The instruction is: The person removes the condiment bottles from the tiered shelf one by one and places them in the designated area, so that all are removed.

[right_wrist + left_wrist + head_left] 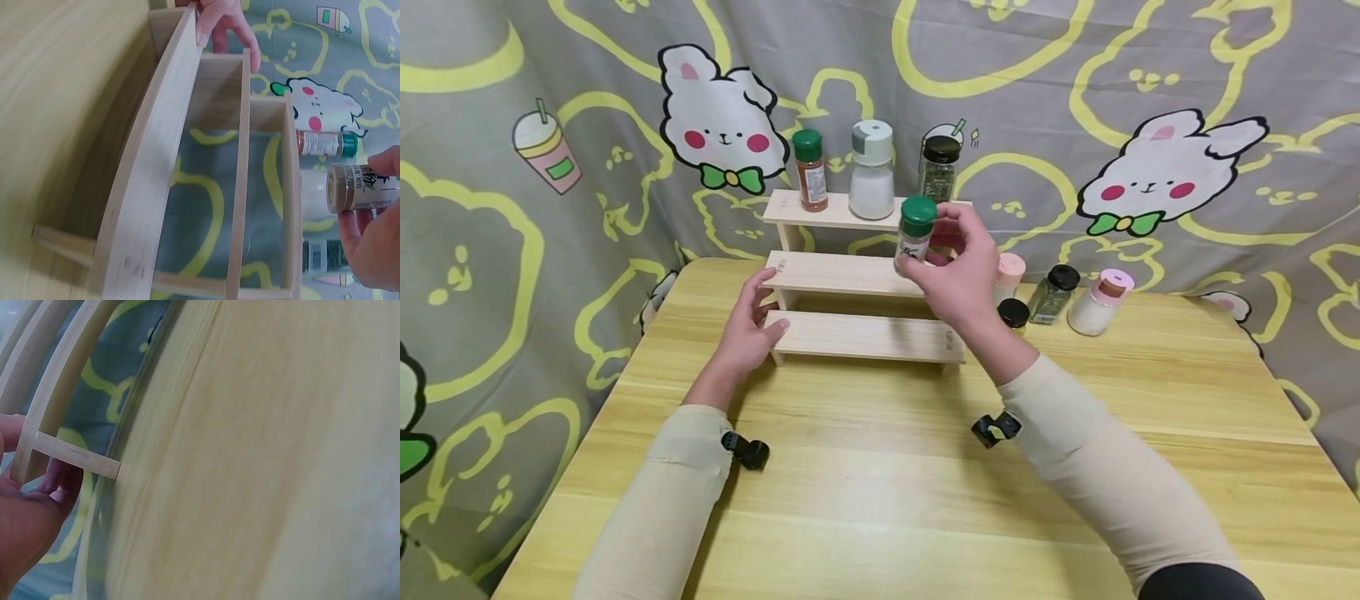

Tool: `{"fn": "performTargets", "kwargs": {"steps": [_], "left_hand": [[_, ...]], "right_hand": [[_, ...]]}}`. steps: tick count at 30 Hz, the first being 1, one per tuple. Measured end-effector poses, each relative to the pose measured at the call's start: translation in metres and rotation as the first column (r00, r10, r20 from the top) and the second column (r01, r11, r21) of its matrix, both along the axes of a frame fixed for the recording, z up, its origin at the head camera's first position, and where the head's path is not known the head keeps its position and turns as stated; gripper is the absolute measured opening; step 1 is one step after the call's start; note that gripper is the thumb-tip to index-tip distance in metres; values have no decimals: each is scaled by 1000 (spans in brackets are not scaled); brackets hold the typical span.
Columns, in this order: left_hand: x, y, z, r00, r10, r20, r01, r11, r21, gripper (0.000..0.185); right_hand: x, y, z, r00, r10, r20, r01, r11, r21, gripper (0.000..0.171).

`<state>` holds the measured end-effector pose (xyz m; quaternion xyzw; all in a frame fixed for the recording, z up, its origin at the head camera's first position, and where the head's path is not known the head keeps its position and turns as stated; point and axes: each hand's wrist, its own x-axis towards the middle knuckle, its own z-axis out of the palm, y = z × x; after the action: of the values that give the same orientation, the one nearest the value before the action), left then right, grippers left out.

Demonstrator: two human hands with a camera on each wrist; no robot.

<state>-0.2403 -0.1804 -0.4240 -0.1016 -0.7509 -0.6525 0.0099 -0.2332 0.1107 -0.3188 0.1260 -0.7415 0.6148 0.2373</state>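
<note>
Between thumb and fingers, my right hand (961, 271) pinches a spice jar (915, 236) with a green cap and printed label. The jar is upright, in front of the top tier of a three-tier wooden rack (865, 337). In the right wrist view, its base and label (369, 186) show beyond the rack's boards. My left hand (747, 325) grips the rack's left end, thumb on the lowest board and fingers at the middle one. A green-capped jar of red spice (812, 171), a white-topped shaker (872, 171) and a black-capped jar of dried herbs (939, 169) stand on the top tier.
Right of the rack, on the wooden table (865, 500), stand a pink-capped jar (1009, 273), a black-capped jar (1013, 315), a herb jar (1052, 295) and a pink-lidded shaker (1101, 302). A patterned curtain (850, 33) hangs behind the table.
</note>
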Motion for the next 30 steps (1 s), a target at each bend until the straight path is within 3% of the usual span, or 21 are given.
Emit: {"fn": "performTargets", "kwargs": {"steps": [20,30], "left_hand": [[-1,0,0,1000,1,-6,0,1000,19,75],[-1,0,-2,1000,-3,-12,3,1000,28,76]], "right_hand": [[5,62,0,989,-142,40,140,989,42,53],[6,90,-14,976,-211,46,210,977,21,56]]}}
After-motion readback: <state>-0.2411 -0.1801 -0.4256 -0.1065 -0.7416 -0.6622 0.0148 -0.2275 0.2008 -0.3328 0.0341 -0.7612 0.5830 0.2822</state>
